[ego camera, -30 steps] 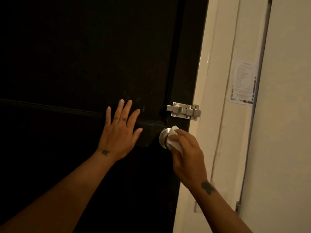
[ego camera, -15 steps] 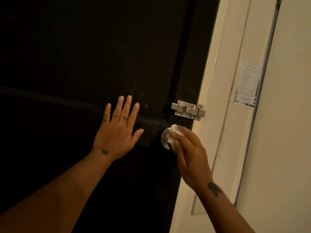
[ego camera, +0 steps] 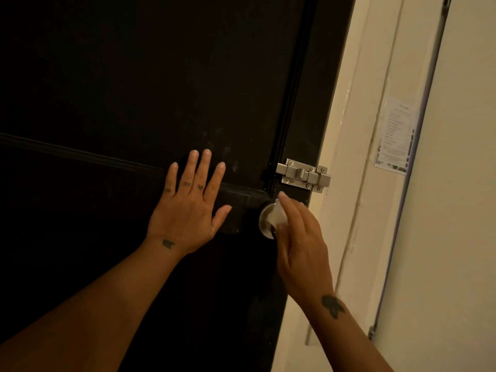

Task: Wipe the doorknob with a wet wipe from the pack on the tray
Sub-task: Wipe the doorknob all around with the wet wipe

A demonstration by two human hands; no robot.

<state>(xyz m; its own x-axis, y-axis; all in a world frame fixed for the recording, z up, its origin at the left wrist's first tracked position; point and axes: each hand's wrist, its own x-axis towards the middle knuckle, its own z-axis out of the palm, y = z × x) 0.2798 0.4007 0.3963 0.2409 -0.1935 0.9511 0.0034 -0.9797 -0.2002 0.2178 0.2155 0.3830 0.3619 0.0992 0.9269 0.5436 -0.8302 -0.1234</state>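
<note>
A round silver doorknob (ego camera: 265, 224) sits near the right edge of a black door (ego camera: 134, 89). My right hand (ego camera: 300, 242) presses a white wet wipe (ego camera: 277, 213) against the knob's face and covers its right half. My left hand (ego camera: 188, 208) lies flat on the door panel to the left of the knob, fingers spread, holding nothing. The pack and the tray are out of view.
A steel slide bolt (ego camera: 303, 175) is mounted just above the knob, bridging door and cream frame (ego camera: 349, 183). A printed paper notice (ego camera: 396, 135) is stuck on the frame. A pale wall (ego camera: 456, 210) fills the right side.
My right hand has slid the wipe across the knob, its fingers now reaching higher toward the bolt. The left hand stays flat on the door. The view shifted slightly.
</note>
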